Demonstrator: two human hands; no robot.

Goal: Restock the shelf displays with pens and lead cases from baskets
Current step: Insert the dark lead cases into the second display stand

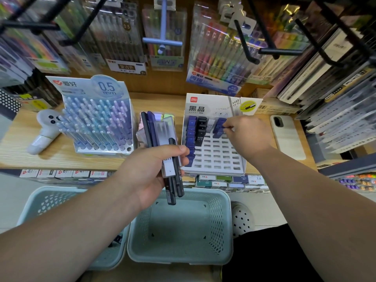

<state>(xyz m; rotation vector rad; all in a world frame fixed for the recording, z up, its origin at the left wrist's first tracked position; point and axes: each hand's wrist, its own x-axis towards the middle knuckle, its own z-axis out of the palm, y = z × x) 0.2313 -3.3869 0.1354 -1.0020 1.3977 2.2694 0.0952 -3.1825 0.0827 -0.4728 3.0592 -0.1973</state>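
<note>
Fingers (228, 126), right hand (247, 134), pinch blue lead case (219, 125) at rack (215, 159); left hand (149, 171) grips case bundle (159, 135).

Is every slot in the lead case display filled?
No, the lead case display shows many empty slots below the right hand pinching a blue case.
</note>
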